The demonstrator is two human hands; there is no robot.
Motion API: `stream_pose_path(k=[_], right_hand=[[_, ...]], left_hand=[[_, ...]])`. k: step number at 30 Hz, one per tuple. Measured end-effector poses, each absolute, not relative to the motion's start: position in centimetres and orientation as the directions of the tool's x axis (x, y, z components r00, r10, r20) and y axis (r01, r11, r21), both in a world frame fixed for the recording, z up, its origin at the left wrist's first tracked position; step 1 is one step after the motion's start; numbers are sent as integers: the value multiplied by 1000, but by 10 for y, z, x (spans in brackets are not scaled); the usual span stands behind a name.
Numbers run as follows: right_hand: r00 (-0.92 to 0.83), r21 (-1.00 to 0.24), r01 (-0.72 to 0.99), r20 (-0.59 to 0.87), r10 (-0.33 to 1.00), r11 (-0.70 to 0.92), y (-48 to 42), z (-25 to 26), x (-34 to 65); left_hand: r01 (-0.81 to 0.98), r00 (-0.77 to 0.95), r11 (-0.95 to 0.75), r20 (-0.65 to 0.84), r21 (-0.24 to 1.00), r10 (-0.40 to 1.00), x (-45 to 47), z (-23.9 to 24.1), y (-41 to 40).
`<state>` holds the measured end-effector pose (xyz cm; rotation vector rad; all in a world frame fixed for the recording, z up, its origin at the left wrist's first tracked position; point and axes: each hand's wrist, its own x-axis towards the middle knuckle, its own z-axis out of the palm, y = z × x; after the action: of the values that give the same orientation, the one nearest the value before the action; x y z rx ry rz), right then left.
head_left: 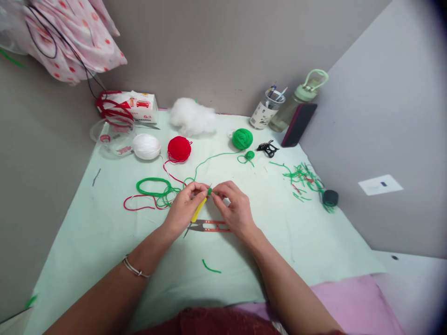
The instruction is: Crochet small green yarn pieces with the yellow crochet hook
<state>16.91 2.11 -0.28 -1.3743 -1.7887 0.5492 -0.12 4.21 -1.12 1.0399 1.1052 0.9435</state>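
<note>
Plainly, the near edge is being crossed by both forearms, and room for moving is being given by wide stretches of pale tablecloth (296, 242) on either side. Between the forearms, a short green scrap (211, 267) is being displayed. Farther up, orange-handled snips (200, 227) are being partly covered by the right hand (235, 207). Just beyond, a small green yarn piece (209, 191) is being pinched between the thumb and forefinger of the left hand (186, 204), a yellow handle (198, 211) slanting below. The right thumb and forefinger are being held nearly together beside the piece; whether yarn is being gripped there cannot be told. The right edge is being crowded by green trimmings (303, 177), and the back edge is being lined by white stuffing (193, 116), a pen cup (263, 114) and a bottle (305, 93).
</note>
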Motion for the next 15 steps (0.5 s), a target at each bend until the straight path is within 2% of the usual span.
stream_pose_path(k=[7,12,15], right_hand=[[-121,-719,613,325,938,328,22,-6,169],[-37,-865,464,199,979,193,24,-1,166],[8,-912,395,123,992,110,25,-1,164]], left_hand=[[-20,246,247,-235,969,940,-6,-7,47],[-46,247,267,-248,962,937,-10,-11,49],[-75,267,291,-262,954,927,-9,-12,48]])
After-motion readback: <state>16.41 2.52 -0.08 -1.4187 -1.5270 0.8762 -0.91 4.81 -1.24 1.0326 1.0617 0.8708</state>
